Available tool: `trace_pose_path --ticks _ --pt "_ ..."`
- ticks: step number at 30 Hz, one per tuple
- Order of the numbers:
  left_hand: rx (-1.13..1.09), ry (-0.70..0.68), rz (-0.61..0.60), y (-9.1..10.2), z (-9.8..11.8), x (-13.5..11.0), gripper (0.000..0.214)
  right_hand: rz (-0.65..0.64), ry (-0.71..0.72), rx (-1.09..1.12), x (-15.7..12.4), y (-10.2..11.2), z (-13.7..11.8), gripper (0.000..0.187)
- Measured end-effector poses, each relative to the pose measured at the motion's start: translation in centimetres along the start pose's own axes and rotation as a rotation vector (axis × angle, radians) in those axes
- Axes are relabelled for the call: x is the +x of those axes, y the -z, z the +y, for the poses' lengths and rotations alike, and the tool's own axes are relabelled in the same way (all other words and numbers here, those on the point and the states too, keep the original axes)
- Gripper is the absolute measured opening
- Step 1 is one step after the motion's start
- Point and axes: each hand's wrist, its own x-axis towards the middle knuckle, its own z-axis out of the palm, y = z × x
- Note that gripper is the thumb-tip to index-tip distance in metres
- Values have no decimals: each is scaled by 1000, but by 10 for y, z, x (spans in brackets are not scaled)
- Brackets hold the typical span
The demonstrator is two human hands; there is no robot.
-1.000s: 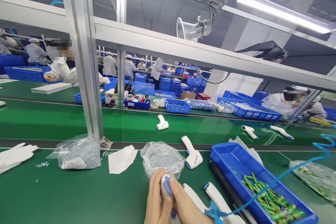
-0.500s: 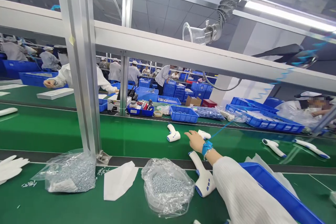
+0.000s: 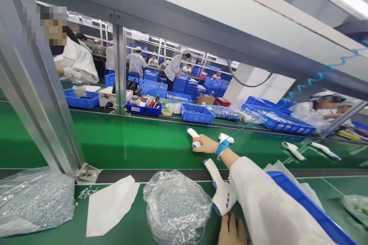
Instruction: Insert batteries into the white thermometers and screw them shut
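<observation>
On the green belt [image 3: 138, 141], my right hand [image 3: 208, 144], with a blue wrist strap [image 3: 222, 146], reaches out and has its fingers around a white-and-blue thermometer gun [image 3: 192, 133]. A second thermometer gun [image 3: 222, 195] lies on the near work surface, partly covered by my right sleeve. Just below its blue-tipped end is my left hand [image 3: 232, 231], fingers stretched out and nothing seen in them; the picture's lower edge cuts it off. Beyond my right wrist another thermometer gun [image 3: 225, 138] rests on the belt.
An open plastic bag of small screws [image 3: 178, 204] and a white sheet [image 3: 110, 206] lie nearby. A larger screw bag [image 3: 37, 199] sits by the metal post [image 3: 43, 84]. A blue bin [image 3: 310, 206] stands under my right arm. Blue trays [image 3: 197, 114] and co-workers are across the belt.
My right hand has moved left and closed on the thermometer gun. My left hand has come into view at the bottom. The camera view has shifted, bringing the left post closer.
</observation>
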Motion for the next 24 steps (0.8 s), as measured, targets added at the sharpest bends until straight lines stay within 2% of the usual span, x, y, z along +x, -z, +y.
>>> trace_pose_path --ticks 3,6,9,12,14,18,20,24 --pt "-33 34 9 -17 2 10 43 13 23 -24 -46 10 9 28" --pt "-20 154 40 -28 8 13 56 24 5 -57 -92 7 16 29" --pt "52 225 64 -26 11 7 66 20 -12 -65 -125 -4 20 33" --pt "151 264 103 -17 4 -4 65 -1 -12 -47 -143 -15 19 37" --pt "173 223 101 -10 -6 -12 55 -15 -11 -32 -149 -19 16 35" --pt "142 24 153 5 -18 -31 39 -20 8 -10 -161 -21 5 34" --pt "138 -32 199 16 -15 -44 33 -22 26 4 -169 -22 -2 35" --pt "194 -159 168 45 -6 -79 15 -27 65 54 -190 -28 -18 38"
